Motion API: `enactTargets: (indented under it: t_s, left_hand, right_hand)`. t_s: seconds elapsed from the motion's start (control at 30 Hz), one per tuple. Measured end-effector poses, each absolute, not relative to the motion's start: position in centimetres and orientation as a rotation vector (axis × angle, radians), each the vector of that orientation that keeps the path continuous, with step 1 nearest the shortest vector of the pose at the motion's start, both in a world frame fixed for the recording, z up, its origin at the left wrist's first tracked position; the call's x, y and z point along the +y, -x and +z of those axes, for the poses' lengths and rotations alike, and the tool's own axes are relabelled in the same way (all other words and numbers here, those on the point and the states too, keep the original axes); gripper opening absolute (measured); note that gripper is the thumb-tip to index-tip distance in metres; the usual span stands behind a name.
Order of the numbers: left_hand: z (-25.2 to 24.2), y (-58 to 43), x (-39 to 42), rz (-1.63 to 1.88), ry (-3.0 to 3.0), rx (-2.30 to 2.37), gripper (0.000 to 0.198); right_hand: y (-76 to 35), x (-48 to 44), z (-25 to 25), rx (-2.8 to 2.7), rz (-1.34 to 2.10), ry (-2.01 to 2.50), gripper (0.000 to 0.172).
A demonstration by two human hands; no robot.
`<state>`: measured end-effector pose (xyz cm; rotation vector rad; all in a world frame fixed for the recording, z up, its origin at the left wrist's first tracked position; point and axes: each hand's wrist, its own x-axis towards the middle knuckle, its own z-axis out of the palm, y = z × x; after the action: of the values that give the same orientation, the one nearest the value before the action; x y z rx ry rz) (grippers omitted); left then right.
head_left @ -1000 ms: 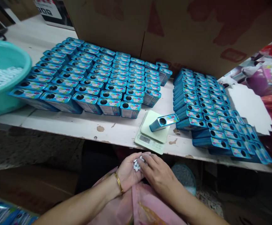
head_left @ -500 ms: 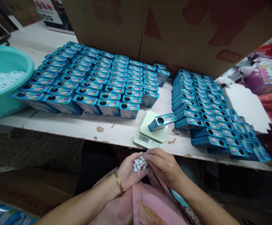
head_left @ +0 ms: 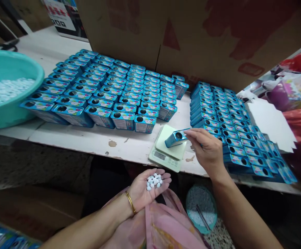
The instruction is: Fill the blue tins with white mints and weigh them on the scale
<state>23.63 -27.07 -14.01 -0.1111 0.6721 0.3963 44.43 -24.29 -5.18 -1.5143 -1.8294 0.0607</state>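
Observation:
My left hand (head_left: 146,190) lies palm up above my lap, its fingers stretched out, cradling a small pile of white candies (head_left: 153,181). My right hand (head_left: 204,147) is closed in a pinch at the right end of a blue candy tin (head_left: 171,139). Whether the fingertips grip the tin or hold something small above it, I cannot tell. The tin stands on a pale green kitchen scale (head_left: 162,159), its round dark opening facing up. The scale's grey display is too small to read.
Blue tins (head_left: 102,103) stand in rows at left, with more tins (head_left: 233,138) at right. A turquoise basin (head_left: 36,79) of white candies is far left. A large cardboard box (head_left: 145,31) stands behind. Below the table edge is a smaller tub (head_left: 214,221); white card (head_left: 270,117) lies right.
My right hand has moved from beside the candies up and right to the tin on the scale. My left hand stays in place with the candies, its fingers now more spread.

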Motion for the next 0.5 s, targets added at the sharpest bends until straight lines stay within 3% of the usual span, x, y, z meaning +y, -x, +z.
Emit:
enactTargets:
  t_s: [0.13,0.33,0.5]
  left_hand:
    - [-14.4,-23.6,-27.1,0.367,0.108,0.661,0.023]
    - [-14.5,-23.8,-27.3,0.397,0.136,0.595,0.018]
    - [-14.8,-23.7,-27.5,0.337,0.098,0.686,0.021]
  right_hand:
    - [-43.1,-27.0,-4.4,-1.775,0.108,1.509,0.021]
    - [-39.7,-31.5,-7.0,-2.178,0.528,1.290,0.029]
    - [-42.8,-30.5,-7.2,-1.978,0.182,1.567,0.032]
